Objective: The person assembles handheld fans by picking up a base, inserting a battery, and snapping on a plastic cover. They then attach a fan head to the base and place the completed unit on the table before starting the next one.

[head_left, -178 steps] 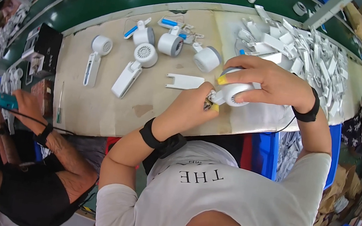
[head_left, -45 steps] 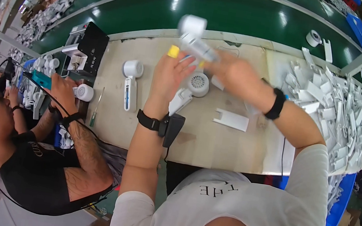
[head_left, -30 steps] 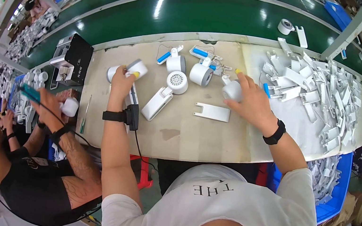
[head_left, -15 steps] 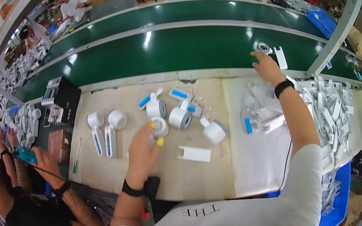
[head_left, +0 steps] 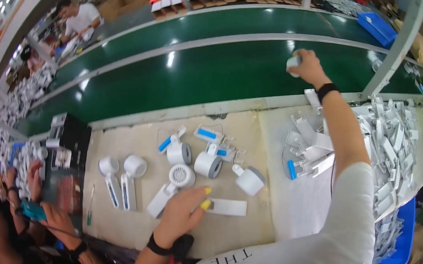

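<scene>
My right hand (head_left: 309, 70) is stretched over the green conveyor belt, its fingers closed on a white fan head (head_left: 293, 64). Low over the table, my left hand (head_left: 184, 211) has yellow finger covers, with thumb and finger apart at the left end of a white handle cover (head_left: 228, 207). Whether they touch it is hard to tell. Just beside that hand lies a small handheld fan (head_left: 182, 176), grille up. More white fan heads (head_left: 208, 164) lie beyond it, some with blue batteries (head_left: 207, 133) near them. Two fans with open handles (head_left: 134, 165) rest at the left.
White plastic parts (head_left: 386, 139) are heaped at the right, above a blue bin (head_left: 400, 242). A black machine (head_left: 69, 142) and a screwdriver (head_left: 91, 204) are at the left. A co-worker nearby holds a teal power tool (head_left: 33, 210). A metal post (head_left: 395, 51) rises at the far right.
My left hand has moved off the grille fan, right and nearer me, to the handle cover. My right hand has picked up a fan head from the belt and shifted slightly left.
</scene>
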Demonstrator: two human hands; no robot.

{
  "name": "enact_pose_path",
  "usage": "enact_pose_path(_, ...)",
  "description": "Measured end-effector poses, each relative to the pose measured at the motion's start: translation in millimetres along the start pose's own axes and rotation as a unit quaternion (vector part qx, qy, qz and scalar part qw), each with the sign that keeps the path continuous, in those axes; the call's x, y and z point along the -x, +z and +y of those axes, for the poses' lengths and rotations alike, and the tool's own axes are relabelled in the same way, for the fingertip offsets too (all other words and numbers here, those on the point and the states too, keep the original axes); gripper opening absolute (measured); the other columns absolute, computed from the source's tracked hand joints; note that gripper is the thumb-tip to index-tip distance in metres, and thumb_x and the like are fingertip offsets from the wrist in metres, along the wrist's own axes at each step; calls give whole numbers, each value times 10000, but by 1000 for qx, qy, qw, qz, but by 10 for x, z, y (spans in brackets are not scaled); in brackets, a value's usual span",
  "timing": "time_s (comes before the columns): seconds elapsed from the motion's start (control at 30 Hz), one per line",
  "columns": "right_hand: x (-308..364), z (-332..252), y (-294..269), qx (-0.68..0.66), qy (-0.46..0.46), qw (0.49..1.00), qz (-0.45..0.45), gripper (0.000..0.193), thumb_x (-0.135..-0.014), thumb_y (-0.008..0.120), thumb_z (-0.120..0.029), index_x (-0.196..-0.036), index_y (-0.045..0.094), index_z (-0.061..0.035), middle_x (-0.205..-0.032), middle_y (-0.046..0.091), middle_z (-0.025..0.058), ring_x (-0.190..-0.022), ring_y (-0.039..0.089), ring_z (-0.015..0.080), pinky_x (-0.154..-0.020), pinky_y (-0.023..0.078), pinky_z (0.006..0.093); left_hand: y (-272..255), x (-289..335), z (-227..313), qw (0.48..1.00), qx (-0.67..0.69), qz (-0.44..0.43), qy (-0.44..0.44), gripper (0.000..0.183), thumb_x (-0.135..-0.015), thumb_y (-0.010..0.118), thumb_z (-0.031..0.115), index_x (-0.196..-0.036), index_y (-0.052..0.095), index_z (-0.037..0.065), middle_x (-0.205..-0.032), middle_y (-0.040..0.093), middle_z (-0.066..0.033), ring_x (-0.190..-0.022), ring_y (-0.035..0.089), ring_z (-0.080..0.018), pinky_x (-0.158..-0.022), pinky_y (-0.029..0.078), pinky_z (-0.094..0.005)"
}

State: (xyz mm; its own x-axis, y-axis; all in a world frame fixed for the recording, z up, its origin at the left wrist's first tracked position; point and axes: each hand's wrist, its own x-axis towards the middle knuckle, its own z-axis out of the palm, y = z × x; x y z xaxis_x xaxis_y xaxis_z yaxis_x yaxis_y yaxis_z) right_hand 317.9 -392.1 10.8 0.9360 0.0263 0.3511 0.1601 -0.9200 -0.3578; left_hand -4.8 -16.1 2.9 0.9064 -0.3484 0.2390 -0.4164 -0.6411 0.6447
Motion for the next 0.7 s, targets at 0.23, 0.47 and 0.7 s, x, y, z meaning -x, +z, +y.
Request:
enact_pose_path(0.23,849,-1312,-903,-566,-38,781,-261,697,-774,666,-369,-1302,369,-24,-1167,511,88,-990,562,157,-770,506,296,-18,-241,-26,950,244,191,35,276,-879,449,80,-1106,559,-32,-1110,595,-134,-1041,559,-236,-930,399,-324)
enact_pose_path(0.47,1997,-2026,-792,-670,-97,671,-303,932,-664,717,-525,-1336,319,-17,-1234,450,120,-1133,479,203,-937,413,331,293,-206,9,635,759,130,-53,490,-946,362,369,-1251,423,-9,-1207,528,-154,-1040,561,-261,-917,437,-352)
enact_pose_path(0.7,2651,-1888,-608,-736,-44,619,-271,865,-713,650,-566,-1344,314,-78,-1249,408,132,-1131,469,219,-912,427,342,537,160,199,460,876,-109,-97,473,-917,440,310,-1269,400,-3,-1129,551,-150,-933,615,-233,-762,541,-332)
